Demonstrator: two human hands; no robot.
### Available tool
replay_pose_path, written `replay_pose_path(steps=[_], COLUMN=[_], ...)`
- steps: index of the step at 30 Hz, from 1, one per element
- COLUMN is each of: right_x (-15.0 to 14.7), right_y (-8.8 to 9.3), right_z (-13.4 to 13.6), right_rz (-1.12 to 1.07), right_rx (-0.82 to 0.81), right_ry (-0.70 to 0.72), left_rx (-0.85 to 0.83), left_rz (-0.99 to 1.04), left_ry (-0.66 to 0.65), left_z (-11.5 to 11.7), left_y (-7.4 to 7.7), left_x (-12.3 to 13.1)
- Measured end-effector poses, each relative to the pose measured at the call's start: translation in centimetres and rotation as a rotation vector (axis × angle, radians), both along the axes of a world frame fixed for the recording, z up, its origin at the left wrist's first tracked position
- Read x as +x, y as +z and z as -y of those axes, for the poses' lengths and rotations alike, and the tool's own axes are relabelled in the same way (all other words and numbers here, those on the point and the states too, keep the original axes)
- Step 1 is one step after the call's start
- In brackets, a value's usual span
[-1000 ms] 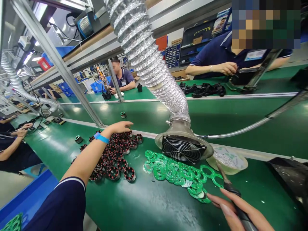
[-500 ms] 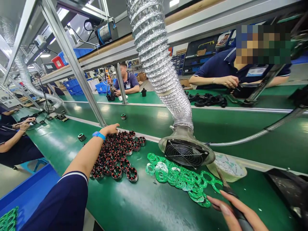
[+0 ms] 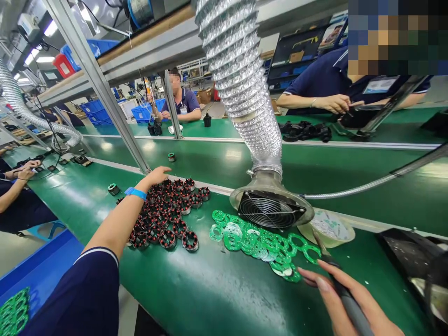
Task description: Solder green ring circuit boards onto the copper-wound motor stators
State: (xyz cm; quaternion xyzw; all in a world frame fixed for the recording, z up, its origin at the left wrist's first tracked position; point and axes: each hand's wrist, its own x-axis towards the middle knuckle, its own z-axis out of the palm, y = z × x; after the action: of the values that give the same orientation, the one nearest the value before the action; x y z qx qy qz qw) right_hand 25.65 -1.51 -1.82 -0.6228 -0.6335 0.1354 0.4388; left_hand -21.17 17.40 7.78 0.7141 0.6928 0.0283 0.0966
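My left hand (image 3: 158, 176) reaches over the far edge of a cluster of round stators with red and black windings (image 3: 168, 238); its fingers point right, and whether they hold anything is hidden. A blue band circles that wrist. At the lower right, my right hand (image 3: 345, 291) grips a dark-handled soldering iron (image 3: 350, 305), its tip pointing up and left. Just left of this hand lies a pile of green ring-shaped circuit boards (image 3: 250, 240). One stator with a green top (image 3: 113, 189) stands apart on the left, and another (image 3: 171, 157) is farther back.
A fume fan (image 3: 269, 210) on a silver duct hangs over the boards, beside a tape roll (image 3: 331, 228). A metal post (image 3: 101, 88) rises behind my left hand. Black equipment stands at right. People work across the bench and at far left.
The view has tilted and shifted, so the bench items appear higher. My left hand remains at the back of the stators, and my right hand still holds the iron.
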Motion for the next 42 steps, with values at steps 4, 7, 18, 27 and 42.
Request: replay_pose_path(steps=[4,7,18,27,42], right_x=[-0.3,-1.2,-3.0,-4.3,-4.0], right_y=[1.0,1.2,0.3,-0.7,-2.6], right_z=[0.8,1.5,1.8,1.4,-0.4], right_rz=[0.018,-0.119,-0.206,0.122,0.353], right_rx=[-0.058,-0.023,0.019,-0.132,-0.057], right_ry=[-0.018,-0.015,0.100,0.117,0.175], left_rx=[0.111,0.154,0.423,0.017,-0.108], left_rz=[0.081,0.149,-0.132,0.661,0.418], left_ry=[-0.139,-0.364,-0.197,-0.259,-0.664], left_z=[7.2,14.4,23.5,24.2,19.4], left_y=[0.2,-0.7,-7.7,-6.0,-8.7], left_x=[3.8,7.2,14.6,16.7,18.0])
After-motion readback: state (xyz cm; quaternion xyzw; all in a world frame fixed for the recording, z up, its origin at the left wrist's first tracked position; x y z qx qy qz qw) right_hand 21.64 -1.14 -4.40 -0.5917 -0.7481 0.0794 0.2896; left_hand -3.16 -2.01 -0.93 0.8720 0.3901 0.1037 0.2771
